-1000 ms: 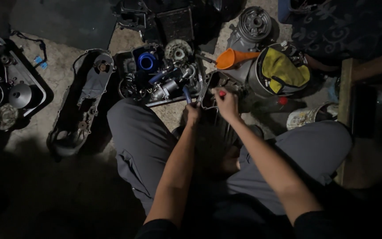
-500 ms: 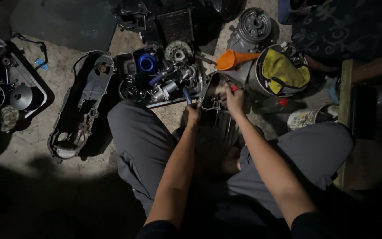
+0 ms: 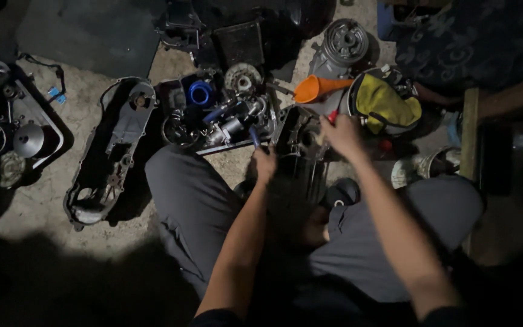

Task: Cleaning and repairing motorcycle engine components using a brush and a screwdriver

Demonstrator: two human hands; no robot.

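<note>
— While the left hand [image 3: 266, 162] is clenched round a blue-handled tool [image 3: 253, 135], what's the right hand [image 3: 341, 134] doing?
— Its fingers grip a red-handled tool [image 3: 333, 115] over the dark engine casing [image 3: 301, 148], which sits on the floor [image 3: 43, 200] between the knees
— Any advice?
— I'd brace that casing firmly and keep both tools square, so nothing slips toward the orange funnel [image 3: 316, 88]

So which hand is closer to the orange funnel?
The right hand. It sits just below the orange funnel, almost touching it. The left hand is lower and further left.
</note>
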